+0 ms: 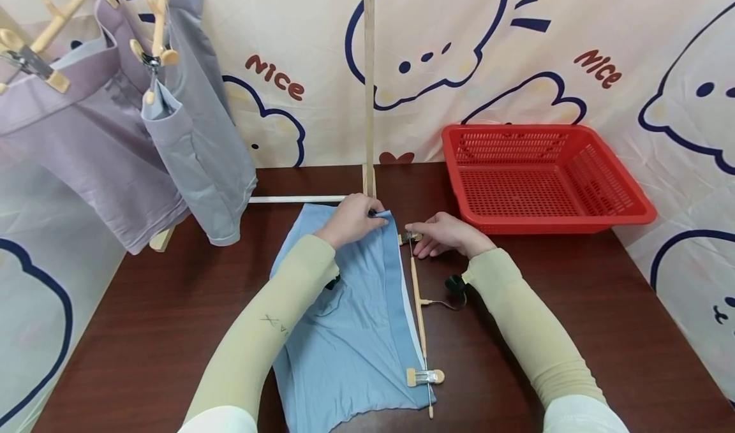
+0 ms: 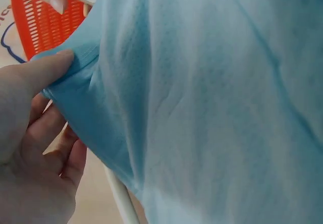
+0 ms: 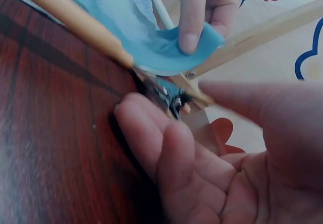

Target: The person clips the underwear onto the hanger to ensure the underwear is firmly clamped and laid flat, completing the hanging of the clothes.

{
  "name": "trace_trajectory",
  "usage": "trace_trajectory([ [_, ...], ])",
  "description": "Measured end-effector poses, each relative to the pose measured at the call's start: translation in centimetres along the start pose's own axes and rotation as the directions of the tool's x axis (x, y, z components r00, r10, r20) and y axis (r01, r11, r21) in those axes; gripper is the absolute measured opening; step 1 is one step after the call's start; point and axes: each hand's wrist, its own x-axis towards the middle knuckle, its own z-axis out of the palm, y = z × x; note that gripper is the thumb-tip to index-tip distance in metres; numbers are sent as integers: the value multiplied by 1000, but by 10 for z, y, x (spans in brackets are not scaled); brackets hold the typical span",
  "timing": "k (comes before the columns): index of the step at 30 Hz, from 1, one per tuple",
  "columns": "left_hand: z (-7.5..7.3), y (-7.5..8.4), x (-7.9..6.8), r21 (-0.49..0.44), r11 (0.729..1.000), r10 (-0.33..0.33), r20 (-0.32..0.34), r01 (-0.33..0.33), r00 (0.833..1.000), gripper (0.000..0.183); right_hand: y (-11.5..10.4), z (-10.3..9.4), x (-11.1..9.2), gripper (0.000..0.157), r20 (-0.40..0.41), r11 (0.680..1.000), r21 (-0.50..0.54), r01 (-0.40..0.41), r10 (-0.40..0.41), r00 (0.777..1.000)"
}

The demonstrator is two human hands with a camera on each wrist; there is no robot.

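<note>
Light blue shorts (image 1: 356, 337) lie on the table, their waistband running along the right side. My left hand (image 1: 353, 219) pinches the far corner of that waistband between thumb and fingers, also plain in the left wrist view. Beside the waistband lies a wooden clip hanger (image 1: 418, 312) with a metal hook. Its near clip (image 1: 425, 377) overlaps the near end of the waistband. The thumb and fingers of my right hand (image 1: 450, 234) pinch the far clip (image 3: 169, 95), just off the lifted corner. In the right wrist view, part of this clip is hidden by the fingers.
A red plastic basket (image 1: 551, 222) stands at the back right. Lilac shorts (image 1: 109, 133) and grey-blue shorts (image 1: 198, 146) hang from clip hangers at the left. A wooden post (image 1: 369, 82) rises at the back of the dark table (image 1: 161, 331), near a white rod (image 1: 295, 199).
</note>
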Motion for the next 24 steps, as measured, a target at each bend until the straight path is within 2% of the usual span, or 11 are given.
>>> trace_trajectory([
  [5,-4,1,-4,-48,999,-19,-4,19,1000,12,6,-2,-3,46,40,999,-38,13,-12,999],
  [9,-5,0,-8,-75,997,-23,6,24,1000,13,10,-2,-6,43,55,1000,-14,19,-18,998],
  [13,-3,-2,-9,-77,997,-21,21,23,1000,13,9,-1,-7,40,-26,995,77,62,-60,998],
  [17,-4,-3,-9,-79,996,-29,32,31,999,16,8,2,-5,33,-111,978,150,146,-130,985],
  [24,-9,-4,-6,-115,992,-35,116,49,993,26,9,10,-2,28,-201,949,138,282,-252,947],
])
